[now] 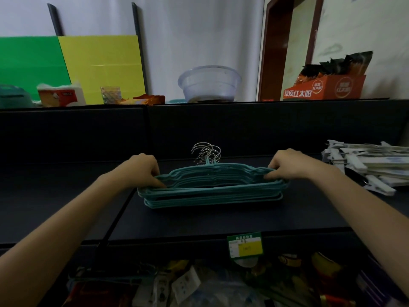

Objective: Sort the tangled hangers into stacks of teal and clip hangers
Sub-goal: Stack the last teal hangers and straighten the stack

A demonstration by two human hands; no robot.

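Orange box [325,89] marked 草原红太阳 sits beyond the teal hangers [212,192].

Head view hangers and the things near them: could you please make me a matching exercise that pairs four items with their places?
Things:
1. teal hangers
2. clip hangers
3. clear bowl
4. orange box

Places:
a. on the upper ledge, far right
b. middle of the dark shelf, held at its ends by the left hand and right hand
c. on the upper ledge, near the centre
d. right end of the dark shelf, no hand on it

Pairs: 1-b, 2-d, 3-c, 4-a
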